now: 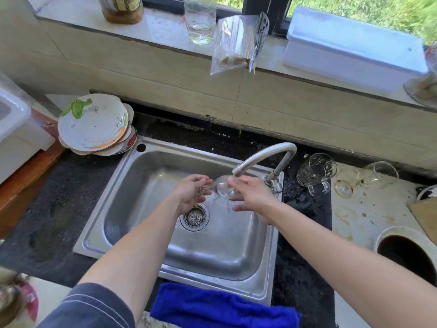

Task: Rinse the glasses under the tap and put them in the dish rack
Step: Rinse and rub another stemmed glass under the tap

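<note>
A clear stemmed glass (221, 187) lies sideways under the tap spout (238, 172), with water running over it into the steel sink (146, 192). My left hand (191, 192) grips its stem end with curled fingers. My right hand (248, 194) wraps the bowl of the glass from the right. On the counter right of the tap stand a patterned glass mug (315, 172) and a wine glass (369, 177) lying on its side. No dish rack shows in this view.
Stacked dirty plates (94, 125) sit left of the sink. A blue cloth (220, 306) hangs over the front rim. A tall clear glass (199, 20), a jar (121, 8) and a bag of sticks (233, 43) stand on the windowsill. A dark-filled bowl (406, 253) is at right.
</note>
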A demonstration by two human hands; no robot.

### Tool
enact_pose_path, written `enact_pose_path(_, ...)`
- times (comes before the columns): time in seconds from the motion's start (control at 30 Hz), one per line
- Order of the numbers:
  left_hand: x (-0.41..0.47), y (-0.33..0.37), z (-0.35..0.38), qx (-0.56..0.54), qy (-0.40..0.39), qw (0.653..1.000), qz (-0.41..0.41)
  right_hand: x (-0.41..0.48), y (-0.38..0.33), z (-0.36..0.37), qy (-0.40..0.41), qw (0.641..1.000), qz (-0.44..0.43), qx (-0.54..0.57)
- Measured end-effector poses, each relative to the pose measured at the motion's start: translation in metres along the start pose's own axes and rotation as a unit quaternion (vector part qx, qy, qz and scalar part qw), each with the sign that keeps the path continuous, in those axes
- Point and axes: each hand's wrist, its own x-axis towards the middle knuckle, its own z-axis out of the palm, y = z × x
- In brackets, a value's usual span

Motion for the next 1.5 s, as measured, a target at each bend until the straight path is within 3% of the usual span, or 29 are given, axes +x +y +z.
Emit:
enact_pose_path(0.1, -0.002, -0.003, 0.001, -0.013, -0.049, 0.995, -0.082, 0.008, 0.003, -0.001, 0.061, 0.987, -0.105, -0.104)
enact_pose_path(0.23, -0.004, -0.004, 0.005, -0.015, -0.058, 0.985, -0.161, 0.005, 0.006, -0.008, 0.001, 0.917, -0.232, -0.325)
enact_pose_path(0.3, -0.001, -0.007, 0.012, -0.024, -0.037, 0.990, -0.134, 0.006, 0.010, -0.009, 0.004, 0.910, -0.221, -0.351)
enact_pose_path(0.4, 0.006, -0.010, 0.021, -0.063, 0.014, 0.996, -0.063, 0.005, 0.012, -0.001, 0.004, 0.936, -0.163, -0.312)
enact_pose_path(0.57, 0.011, -0.006, 0.022, -0.137, 0.068, 0.988, 0.000, -0.009, 0.021, 0.014, -0.012, 0.939, -0.182, -0.292)
enact_pose_path(0.67, 0.010, -0.005, 0.020, -0.138, 0.057, 0.989, 0.014, -0.004, 0.025, 0.011, -0.013, 0.900, -0.199, -0.388)
enact_pose_path(0.8, 0.008, -0.003, 0.023, -0.139, 0.049, 0.989, 0.014, -0.002, 0.024, 0.015, -0.019, 0.889, -0.214, -0.404)
enact_pose_path(0.93, 0.007, -0.001, 0.012, -0.094, 0.066, 0.993, 0.012, -0.002, 0.025, -0.004, -0.050, 0.811, -0.222, -0.539)
enact_pose_path(1.03, 0.005, 0.001, 0.018, -0.070, 0.053, 0.996, 0.004, 0.003, 0.024, 0.004, -0.014, 0.806, -0.231, -0.545)
enact_pose_path(1.13, 0.005, 0.009, 0.006, -0.056, 0.092, 0.994, 0.011, -0.002, 0.033, -0.004, -0.060, 0.791, -0.236, -0.561)
enact_pose_path(1.2, 0.006, 0.006, -0.001, -0.038, 0.109, 0.993, -0.005, 0.001, 0.034, -0.009, -0.055, 0.804, -0.229, -0.546)
enact_pose_path(1.23, 0.004, 0.004, -0.001, -0.029, 0.109, 0.993, -0.017, 0.003, 0.033, -0.006, -0.023, 0.834, -0.223, -0.504)
enact_pose_path(1.33, -0.004, 0.000, 0.011, 0.011, 0.090, 0.995, -0.034, 0.015, 0.028, 0.006, 0.152, 0.914, -0.223, -0.303)
enact_pose_path(1.4, -0.013, 0.001, 0.015, 0.058, 0.082, 0.994, -0.031, 0.023, 0.025, 0.006, 0.220, 0.929, -0.202, -0.218)
enact_pose_path(1.5, -0.022, -0.002, 0.016, 0.136, 0.092, 0.986, 0.002, 0.032, 0.026, 0.007, 0.184, 0.933, -0.158, -0.264)
